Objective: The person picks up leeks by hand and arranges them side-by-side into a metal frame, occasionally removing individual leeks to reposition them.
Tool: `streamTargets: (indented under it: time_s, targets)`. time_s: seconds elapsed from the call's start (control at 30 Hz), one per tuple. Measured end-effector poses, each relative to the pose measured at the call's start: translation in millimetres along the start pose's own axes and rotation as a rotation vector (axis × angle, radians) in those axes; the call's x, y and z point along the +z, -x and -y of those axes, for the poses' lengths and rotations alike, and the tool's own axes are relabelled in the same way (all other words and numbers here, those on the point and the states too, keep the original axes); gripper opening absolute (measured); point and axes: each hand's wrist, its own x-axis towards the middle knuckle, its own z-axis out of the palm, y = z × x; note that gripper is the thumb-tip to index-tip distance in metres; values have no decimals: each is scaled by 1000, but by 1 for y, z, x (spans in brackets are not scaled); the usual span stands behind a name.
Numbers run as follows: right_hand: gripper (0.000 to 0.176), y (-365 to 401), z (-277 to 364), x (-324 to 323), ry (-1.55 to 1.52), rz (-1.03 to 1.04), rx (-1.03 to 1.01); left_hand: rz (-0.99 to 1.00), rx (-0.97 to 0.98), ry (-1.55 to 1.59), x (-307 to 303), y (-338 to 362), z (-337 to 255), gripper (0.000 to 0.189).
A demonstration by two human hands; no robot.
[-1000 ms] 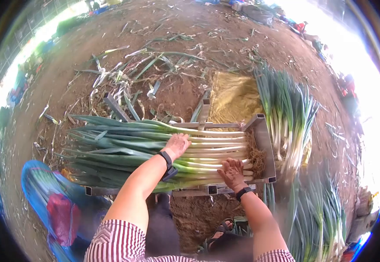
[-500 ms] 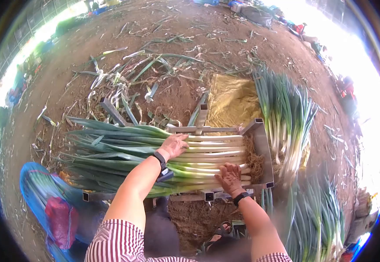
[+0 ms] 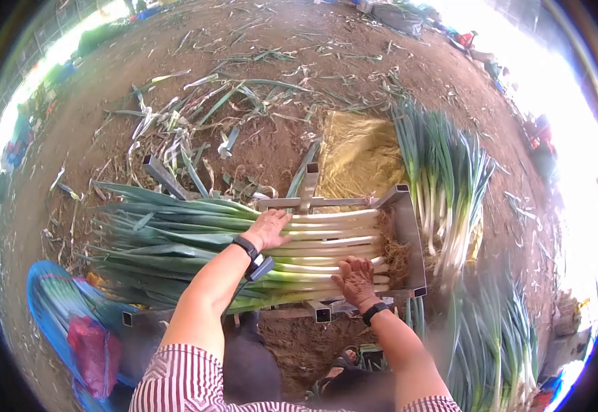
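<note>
A row of leeks [image 3: 337, 234] lies side by side across a metal frame [image 3: 409, 240], green leaves to the left and white stems to the right. Their brown roots [image 3: 395, 257] face the frame's upright end plate. My left hand [image 3: 269, 228] rests flat on the far stems, where green turns white, thumb apart from the fingers. On the near white stems, closer to the roots, lies my right hand [image 3: 356, 280], palm down with fingers spread and slightly bent. Both hands touch the leeks without wrapping round any.
Another leek pile [image 3: 443, 172] lies beyond the frame's right end, next to a yellow sack [image 3: 357, 154]. More leeks [image 3: 491, 343] are at the lower right. A blue mesh bag [image 3: 45, 275] with a red bundle [image 3: 93, 350] stands at left. Leaf scraps [image 3: 175, 123] litter the soil.
The whole view has shifted slightly, so things appear a little further left. Both hands stay on the leeks in nearly the same places; the left thumb now shows more clearly apart.
</note>
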Motion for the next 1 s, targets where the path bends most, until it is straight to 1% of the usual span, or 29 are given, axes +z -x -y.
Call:
streamTargets:
  time_s: [0.03,0.17,0.27,0.33,0.37,0.43,0.47,0.53,0.57,0.6,0.63,0.67,0.7,0.8,0.93,0.97,1.0]
  targets:
    - [43,-1,1,0,1,-12,-9,-41,40,-31,8,0,2,70]
    - [43,-2,0,-1,10,11,1,-32,2,6,7,8,-4,68]
    - [45,0,-2,7,52,-9,-14,29,-26,44,-2,7,-7,70]
    - [47,-1,1,1,61,-2,-8,-61,15,25,4,8,-6,67]
    - [48,-2,2,0,41,2,9,-70,13,28,5,8,-6,65]
    - [48,1,4,0,72,-37,-22,-113,33,25,9,10,-9,64]
    - [48,0,4,-2,93,-65,-40,-103,24,8,10,12,-12,65]
    - [50,2,5,-3,90,-18,-26,-95,3,-30,1,18,-25,65]
    - [51,1,4,-3,91,6,-17,-58,-31,-113,-1,19,-30,65]
    - [52,2,5,-2,89,33,-7,-82,-29,-140,3,21,-32,65]
    - [54,2,7,-6,69,107,24,-105,-30,-163,10,23,-34,65]
    - [54,-1,5,-6,55,98,10,-137,-33,-190,13,21,-31,65]
    - [54,1,6,-7,38,95,2,-191,7,-147,13,22,-30,63]
    - [56,3,5,-8,20,95,-16,-177,-23,-129,16,18,-29,62]
    - [58,-7,8,-19,-10,79,-15,-291,-2,-173,21,20,-30,61]
    - [58,-7,9,-19,-16,79,-13,-233,-31,-146,21,20,-29,62]
    - [59,-14,7,-18,-27,61,-2,-233,-36,-148,19,20,-31,61]
